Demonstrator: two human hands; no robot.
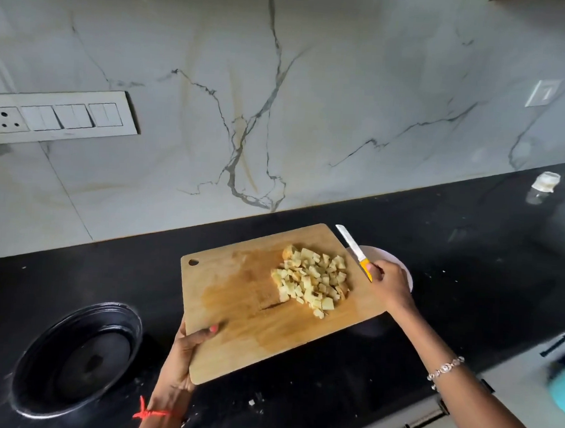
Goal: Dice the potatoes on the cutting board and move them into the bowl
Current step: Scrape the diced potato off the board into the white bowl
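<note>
Potatoes (313,279) lie cut into small dice, heaped on the right half of the board (236,313), close to the edge that faces the bowl (388,253). No whole or half potato shows anywhere, so the dicing looks done. The left half of the board is bare and wet-stained.

The move into the bowl has hardly begun, as far as I can tell. The bowl sits on the worktop (468,256) just beyond the board's right edge, largely hidden by the right hand (390,286), and I see no dice in the part of it that shows.

The left hand (185,349) grips the board's near left corner, thumb on top and the other fingers hidden underneath. A shadow below the board's right side suggests it is lifted off the worktop, though I cannot be sure. The right hand's fingers are curled round the yellow handle of the knife (354,250), with the blade pointing away along the board's right edge, clear of the heap.

What is left, in my judgement: tilt the board over the bowl, sweep the dice in with the blade, and catch any strays.
</note>
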